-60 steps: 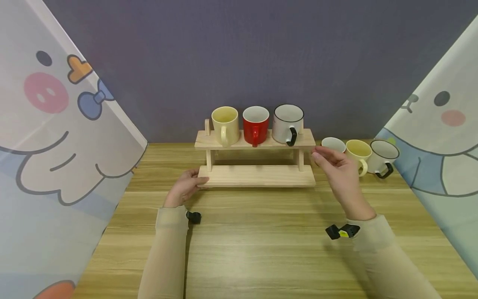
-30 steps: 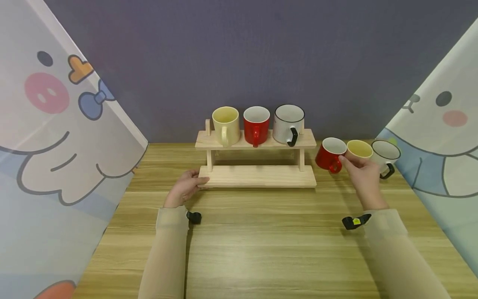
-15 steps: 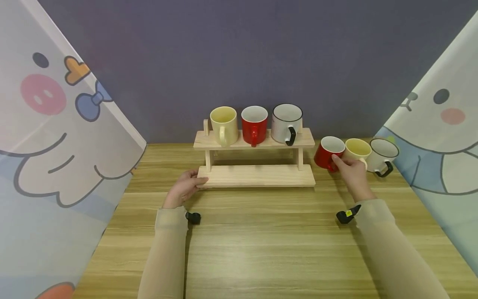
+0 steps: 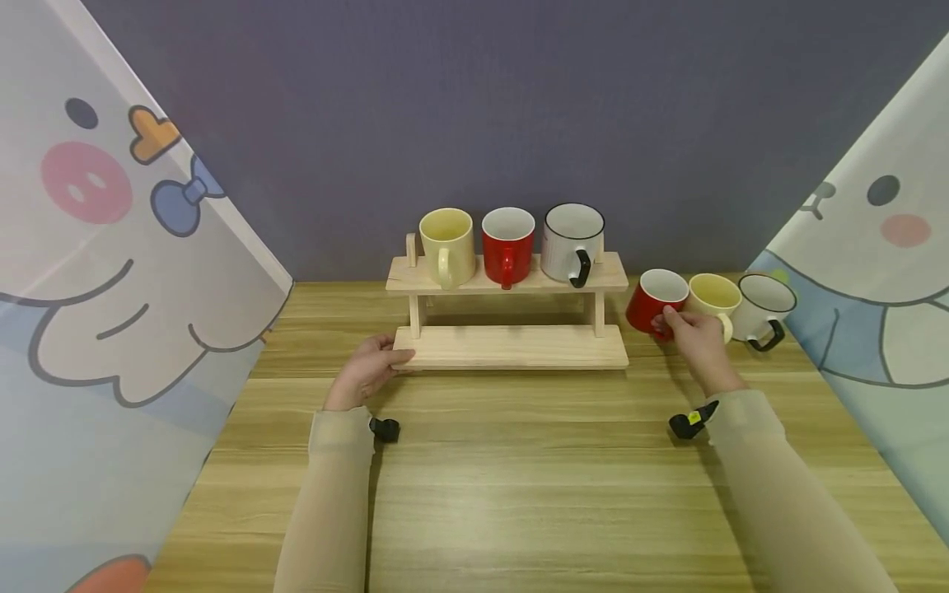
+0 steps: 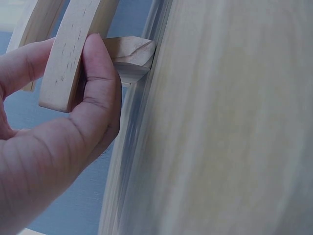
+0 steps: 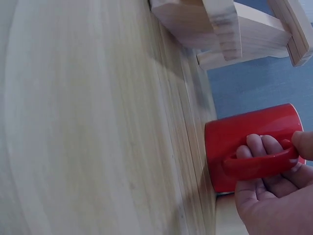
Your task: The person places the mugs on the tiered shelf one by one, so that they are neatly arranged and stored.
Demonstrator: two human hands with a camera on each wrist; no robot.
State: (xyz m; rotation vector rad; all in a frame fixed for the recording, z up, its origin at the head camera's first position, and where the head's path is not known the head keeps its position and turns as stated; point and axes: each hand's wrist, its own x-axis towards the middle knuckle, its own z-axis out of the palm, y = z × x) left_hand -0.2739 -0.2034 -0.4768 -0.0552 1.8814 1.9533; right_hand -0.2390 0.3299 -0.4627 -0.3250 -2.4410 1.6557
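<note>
Standing at the back, the dark wall was the biggest thing. In front of it spread the tabletop. On that sat my wooden stand, long from left to right, with a top board and a low board. My left grip pinched the left end of the low board, well apart from the loose mugs. My right grip was out past the other end of the stand, so it was the near one.

Three mugs stood on the top board: a white mug with a black rim, a yellow mug and, in the middle, the other red mug. Down on the right was a row too: a second white mug, a second yellow mug, then the red mug in my right grip.

That red mug was ahead of my palm and a bit left, between my right grip and the stand. It was upright, mouth up; I could not tell if its bottom touched the tabletop. I judged that its handle mattered most: it stuck out toward me, with my fingers curled through it and my thumb on its upper end.
</note>
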